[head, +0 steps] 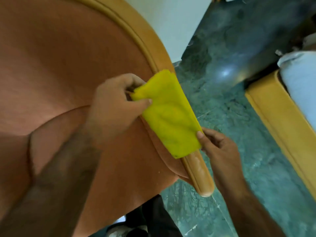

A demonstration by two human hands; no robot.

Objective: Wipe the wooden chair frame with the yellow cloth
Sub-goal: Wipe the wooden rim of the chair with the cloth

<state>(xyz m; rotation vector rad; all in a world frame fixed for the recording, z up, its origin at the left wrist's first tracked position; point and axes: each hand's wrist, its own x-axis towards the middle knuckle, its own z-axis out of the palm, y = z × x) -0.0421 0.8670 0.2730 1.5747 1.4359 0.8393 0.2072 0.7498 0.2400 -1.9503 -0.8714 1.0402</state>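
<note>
A yellow cloth [169, 115] lies folded flat over the wooden chair frame [200, 171], covering the middle of the right arm rail. My left hand [116, 108] pinches the cloth's upper left edge between thumb and fingers. My right hand [218, 147] grips the cloth's lower right edge from the outer side of the rail. The rail's rounded front end sticks out bare below the cloth. The curved upper frame [140, 31] runs up and left around the orange-brown upholstery [59, 65].
Green marble floor [230, 117] lies to the right of the chair. A second wooden-framed piece [280, 120] with pale blue padding stands at the right edge. A white wall [167, 19] is behind. My dark trouser leg [153, 218] shows at the bottom.
</note>
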